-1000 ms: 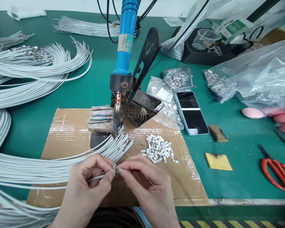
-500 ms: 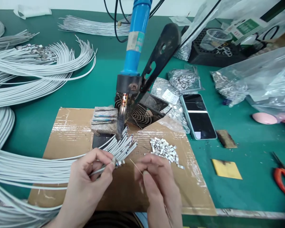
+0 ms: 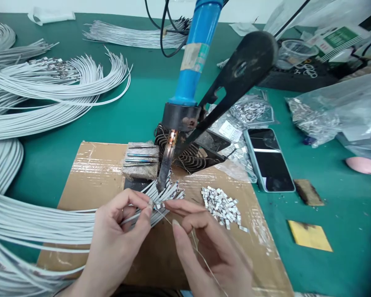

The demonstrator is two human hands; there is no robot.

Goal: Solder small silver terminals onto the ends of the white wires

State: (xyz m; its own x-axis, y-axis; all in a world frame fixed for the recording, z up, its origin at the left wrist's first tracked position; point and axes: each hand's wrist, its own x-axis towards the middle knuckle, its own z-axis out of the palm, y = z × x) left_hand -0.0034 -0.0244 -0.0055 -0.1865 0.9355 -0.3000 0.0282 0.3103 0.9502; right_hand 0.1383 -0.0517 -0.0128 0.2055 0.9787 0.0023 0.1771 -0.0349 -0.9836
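Note:
My left hand (image 3: 116, 239) pinches the end of a white cable, with a small metal connector (image 3: 160, 206) showing just beyond the fingertips. Close on its right is my right hand (image 3: 213, 251), thumb and fingers closed around a thin solder wire (image 3: 207, 267). The wire's tip reaches the connector, and my right index fingertip is at the connector's right side. A soldering iron (image 3: 191, 74) with a blue handle is fixed above, its dark bent tip pointing down just behind my hands. Beneath the tip lies a bundle of white cable ends (image 3: 174, 192).
Small metal connectors (image 3: 224, 206) lie piled on the cardboard (image 3: 89, 173). Behind stand a small fan (image 3: 191, 159) and a block with metal rods (image 3: 140, 160). White cable coils (image 3: 43, 225) fill the left. A phone (image 3: 270, 161) and yellow sponge (image 3: 309, 235) are right.
My right hand has moved left and up to my left hand, bringing the solder wire to the connector. My left hand keeps its pinch. The view has shifted slightly.

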